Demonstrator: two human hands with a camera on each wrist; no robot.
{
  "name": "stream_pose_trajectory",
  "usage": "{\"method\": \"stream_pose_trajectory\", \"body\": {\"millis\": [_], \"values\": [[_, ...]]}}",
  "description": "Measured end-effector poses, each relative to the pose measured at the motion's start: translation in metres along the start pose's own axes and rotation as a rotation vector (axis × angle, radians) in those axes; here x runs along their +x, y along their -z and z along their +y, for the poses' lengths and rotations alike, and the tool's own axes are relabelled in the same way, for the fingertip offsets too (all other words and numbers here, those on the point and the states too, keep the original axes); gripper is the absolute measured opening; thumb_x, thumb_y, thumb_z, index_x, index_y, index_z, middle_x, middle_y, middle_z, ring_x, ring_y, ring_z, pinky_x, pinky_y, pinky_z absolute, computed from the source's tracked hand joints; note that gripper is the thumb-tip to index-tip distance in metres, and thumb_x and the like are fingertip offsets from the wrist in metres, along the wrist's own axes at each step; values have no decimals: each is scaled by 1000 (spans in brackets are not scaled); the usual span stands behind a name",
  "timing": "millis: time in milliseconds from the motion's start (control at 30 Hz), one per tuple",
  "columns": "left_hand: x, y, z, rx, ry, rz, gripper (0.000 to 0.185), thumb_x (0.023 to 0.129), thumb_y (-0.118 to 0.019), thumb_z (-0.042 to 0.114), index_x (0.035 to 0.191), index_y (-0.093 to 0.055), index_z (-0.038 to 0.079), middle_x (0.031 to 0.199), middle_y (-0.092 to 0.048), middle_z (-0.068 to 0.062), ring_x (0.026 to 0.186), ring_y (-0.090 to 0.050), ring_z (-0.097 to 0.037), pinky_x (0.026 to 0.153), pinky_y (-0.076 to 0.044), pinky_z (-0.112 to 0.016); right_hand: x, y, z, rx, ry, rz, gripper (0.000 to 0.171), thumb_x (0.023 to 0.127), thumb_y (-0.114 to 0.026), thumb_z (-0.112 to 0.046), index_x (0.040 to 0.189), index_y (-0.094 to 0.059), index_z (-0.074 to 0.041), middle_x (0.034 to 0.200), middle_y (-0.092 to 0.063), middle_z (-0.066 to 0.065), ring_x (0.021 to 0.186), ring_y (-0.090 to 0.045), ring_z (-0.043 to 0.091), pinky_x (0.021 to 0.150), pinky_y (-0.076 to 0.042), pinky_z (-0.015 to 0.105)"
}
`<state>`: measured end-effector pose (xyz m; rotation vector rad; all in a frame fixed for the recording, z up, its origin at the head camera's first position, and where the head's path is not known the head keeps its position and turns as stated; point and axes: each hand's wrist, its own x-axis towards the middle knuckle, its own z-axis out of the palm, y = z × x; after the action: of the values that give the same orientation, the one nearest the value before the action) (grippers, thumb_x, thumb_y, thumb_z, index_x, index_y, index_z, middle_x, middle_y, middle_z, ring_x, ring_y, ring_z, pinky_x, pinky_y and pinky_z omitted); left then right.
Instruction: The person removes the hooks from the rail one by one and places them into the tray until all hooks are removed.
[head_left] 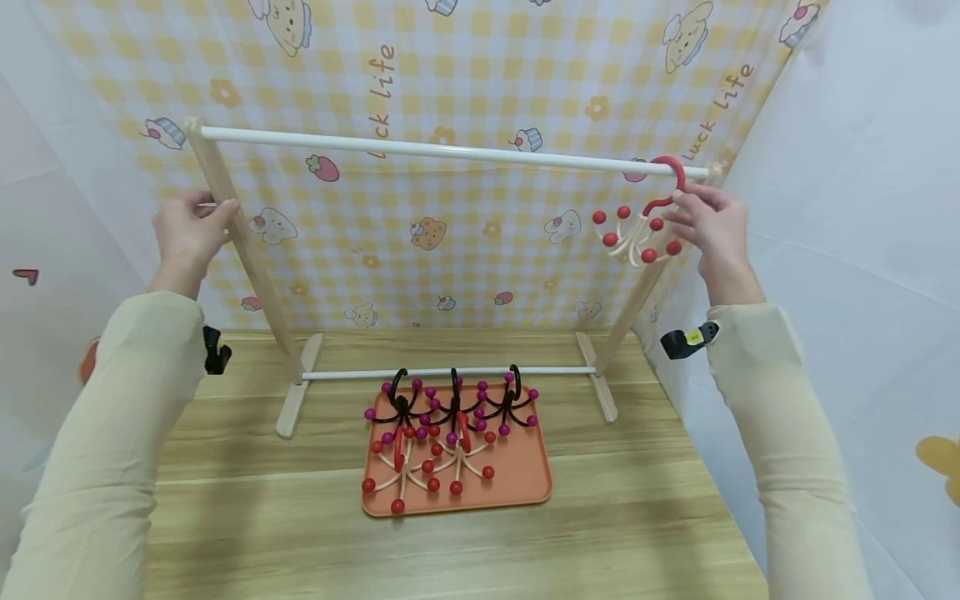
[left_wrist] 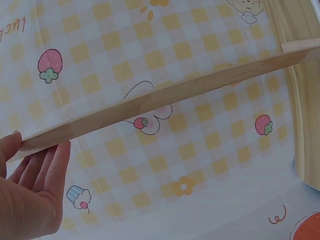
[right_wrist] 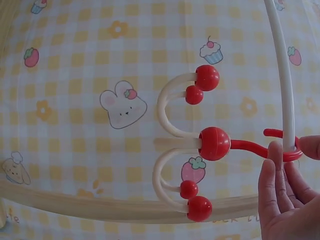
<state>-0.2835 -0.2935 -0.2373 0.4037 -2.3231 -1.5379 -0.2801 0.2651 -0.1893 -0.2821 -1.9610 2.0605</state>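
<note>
My left hand (head_left: 191, 232) grips the left wooden post (head_left: 247, 258) of a rack, its thumb on one side and fingers on the other. Near the right end of the white top rail (head_left: 450, 151), my right hand (head_left: 712, 221) pinches the red hook of a multi-arm hanger (right_wrist: 215, 144) with cream arms and red balls. The hook loops over the rail, and the arms hang below it. On the table, an orange tray (head_left: 517, 483) carries black hangers (head_left: 455, 404) with magenta balls and two more red-hooked hangers (head_left: 405, 467).
The rack's white lower rail (head_left: 360, 374) runs just behind the tray. Wooden feet (head_left: 598, 379) stand on the wood-grain table (head_left: 300, 517). A yellow checked cloth (head_left: 465, 100) hangs behind the rack, and a white sheet (head_left: 840, 208) is at the right.
</note>
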Motion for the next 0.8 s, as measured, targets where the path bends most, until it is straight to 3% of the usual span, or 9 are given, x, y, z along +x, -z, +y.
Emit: {"method": "stream_pose_trajectory", "body": {"millis": [300, 500, 800], "values": [[4, 0, -2, -4, 0, -4, 52, 86, -53, 34, 129, -44, 6, 127, -46, -12, 109, -49, -16, 84, -44, -23, 5, -10, -3, -33, -28, -11, 44, 74, -71, -28, 111, -56, -9, 99, -58, 5, 82, -61, 14, 86, -44, 26], [0, 0, 0, -19, 10, -4, 53, 86, -54, 33, 130, -43, 6, 128, -44, -12, 110, -49, -15, 87, -43, -25, 5, -8, -3, -8, -21, -4, 42, 74, -71, -29, 109, -57, -9, 100, -58, 5, 86, -60, 14, 83, -46, 20], [-2, 1, 1, -20, 19, -2, 53, 86, -54, 34, 130, -43, 6, 129, -43, -12, 111, -47, -17, 88, -42, -27, 5, -8, -5, 78, 29, -11, 42, 74, -71, -24, 110, -57, -6, 100, -58, 8, 82, -61, 15, 84, -46, 23]]}}
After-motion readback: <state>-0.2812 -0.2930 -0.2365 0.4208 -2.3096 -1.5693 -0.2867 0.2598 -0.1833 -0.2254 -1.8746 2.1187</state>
